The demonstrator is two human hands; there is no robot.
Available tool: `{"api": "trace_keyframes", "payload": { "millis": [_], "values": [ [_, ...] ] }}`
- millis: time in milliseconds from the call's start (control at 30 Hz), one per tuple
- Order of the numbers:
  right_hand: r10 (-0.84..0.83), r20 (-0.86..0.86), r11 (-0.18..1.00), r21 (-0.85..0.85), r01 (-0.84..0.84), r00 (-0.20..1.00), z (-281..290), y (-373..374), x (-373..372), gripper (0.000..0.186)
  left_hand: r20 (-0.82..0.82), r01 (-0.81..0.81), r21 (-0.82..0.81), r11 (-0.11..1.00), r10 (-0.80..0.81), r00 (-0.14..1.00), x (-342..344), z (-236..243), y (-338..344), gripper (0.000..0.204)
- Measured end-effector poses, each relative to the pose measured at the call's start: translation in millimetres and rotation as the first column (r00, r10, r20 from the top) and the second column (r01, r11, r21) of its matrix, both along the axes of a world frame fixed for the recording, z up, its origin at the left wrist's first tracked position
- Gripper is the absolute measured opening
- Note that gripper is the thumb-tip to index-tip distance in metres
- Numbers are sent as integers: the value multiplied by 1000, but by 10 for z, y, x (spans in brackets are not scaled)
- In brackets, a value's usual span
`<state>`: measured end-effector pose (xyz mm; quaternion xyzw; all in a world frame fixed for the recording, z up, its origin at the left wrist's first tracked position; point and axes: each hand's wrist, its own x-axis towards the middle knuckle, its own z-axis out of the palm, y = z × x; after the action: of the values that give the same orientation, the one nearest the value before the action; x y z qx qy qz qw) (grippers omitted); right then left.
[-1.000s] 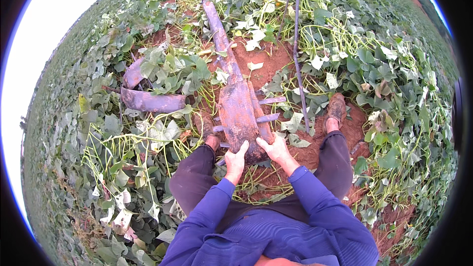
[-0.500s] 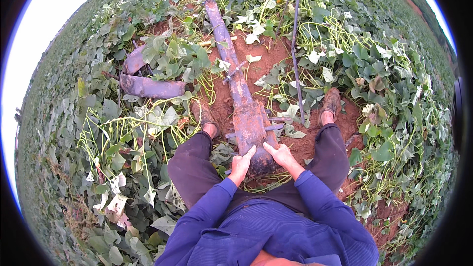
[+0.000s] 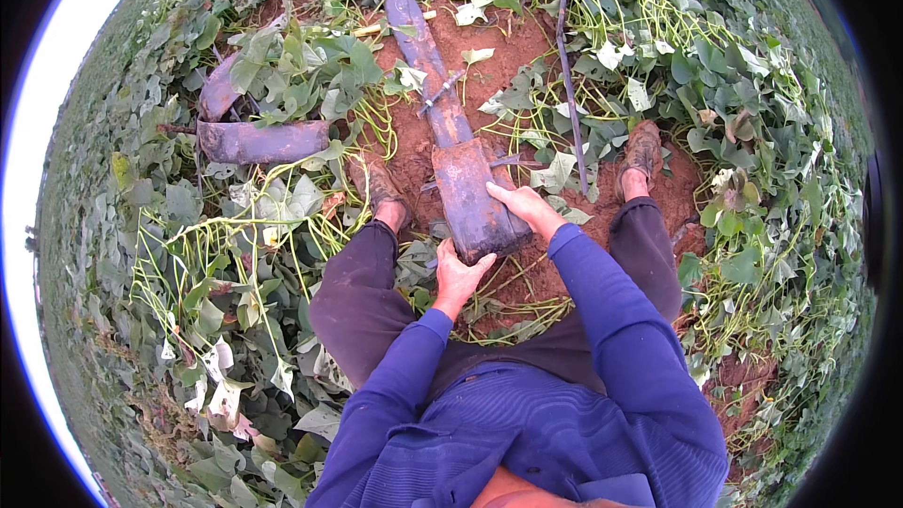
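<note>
A long rusty metal beam [image 3: 423,56] runs away from me between my feet, over red soil. Its near end widens into a box-like section [image 3: 475,193] with a dark end face. My right hand [image 3: 529,209] grips the right side of this section, thumb on top. At the lower left corner, my left hand [image 3: 459,273] cups the end with its thumb along the edge; the undersides of both holds are hidden. A thin crossbar [image 3: 442,94] crosses the beam farther up.
Curved rusty metal pieces [image 3: 268,141] lie among the leaves at left. A thin dark rod [image 3: 567,75] stands to the right of the beam. My left shoe [image 3: 381,190] and right shoe [image 3: 641,155] flank it. Leafy vines [image 3: 752,160] cover the surrounding ground.
The box-like end appears farther from my torso. My hands have spread: the right slid to the side of the beam, the left to its lower corner. The view has shifted too.
</note>
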<state>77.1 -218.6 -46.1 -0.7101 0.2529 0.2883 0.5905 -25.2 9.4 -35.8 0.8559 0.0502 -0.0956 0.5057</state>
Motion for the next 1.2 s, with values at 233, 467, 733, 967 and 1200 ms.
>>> {"api": "trace_keyframes", "payload": {
  "millis": [233,467,733,967,1200],
  "values": [
    [-14,-34,995,94,17,999,7,-30,462,65,77,-191,276,942,177,981,118,5,-185,113],
    [-4,-11,982,188,6,1000,445,19,742,59,134,10,426,905,-74,988,337,-81,-209,116],
    [-132,12,878,465,111,991,115,-32,1044,75,24,-200,-292,935,216,976,1010,-314,-345,77],
    [-256,400,959,-12,284,880,-760,-393,-118,89,-21,-252,-464,849,274,962,1222,-429,-426,61],
    [-162,491,980,-20,197,856,-676,-67,124,84,-70,-344,-497,796,359,931,1378,-431,-404,49]
  ]
}}
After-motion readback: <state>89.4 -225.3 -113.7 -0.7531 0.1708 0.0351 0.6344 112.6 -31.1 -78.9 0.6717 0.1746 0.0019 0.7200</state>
